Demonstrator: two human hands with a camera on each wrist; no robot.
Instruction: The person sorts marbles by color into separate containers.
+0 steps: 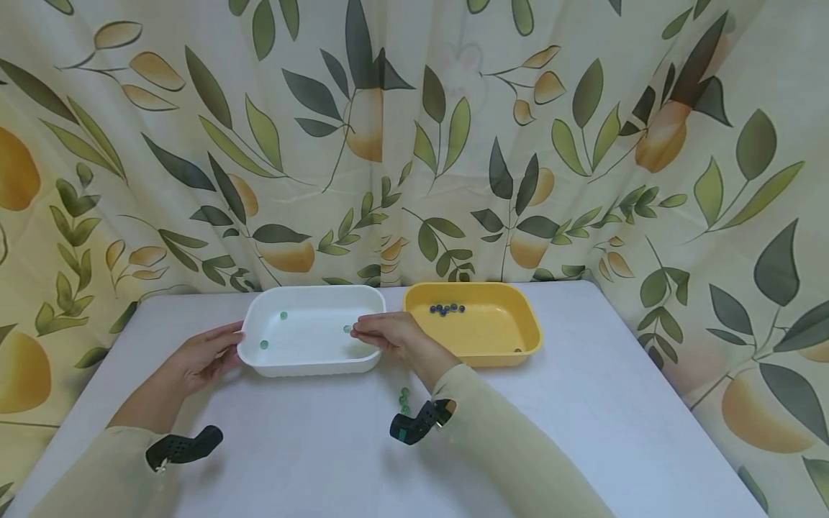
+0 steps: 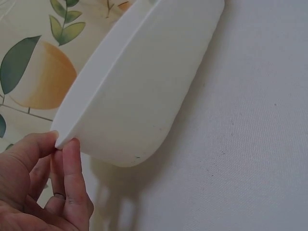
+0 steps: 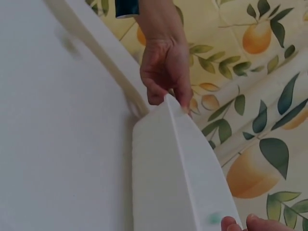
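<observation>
The left hand (image 1: 207,354) pinches the left rim of a white tray (image 1: 311,368) between thumb and fingers. In the left wrist view, the hand (image 2: 43,178) holds the tray's corner (image 2: 130,106). Above the tray's right side is the right hand (image 1: 395,334), its fingertips beside a green marble (image 1: 347,329). The right wrist view has those fingertips (image 3: 232,224) at the bottom edge, a small gap between finger and thumb, with a blurred green marble (image 3: 215,218) apart from them. Further green marbles, one (image 1: 283,315) towards the back and one (image 1: 263,344) at the left, lie inside.
A yellow tray (image 1: 479,360) stands to the right, with several dark blue marbles (image 1: 443,311) at its back left and one small marble (image 1: 517,350) at its front right. Several green marbles (image 1: 404,396) lie on the white table (image 1: 311,446) near the right wrist. A patterned curtain (image 1: 414,180) hangs behind.
</observation>
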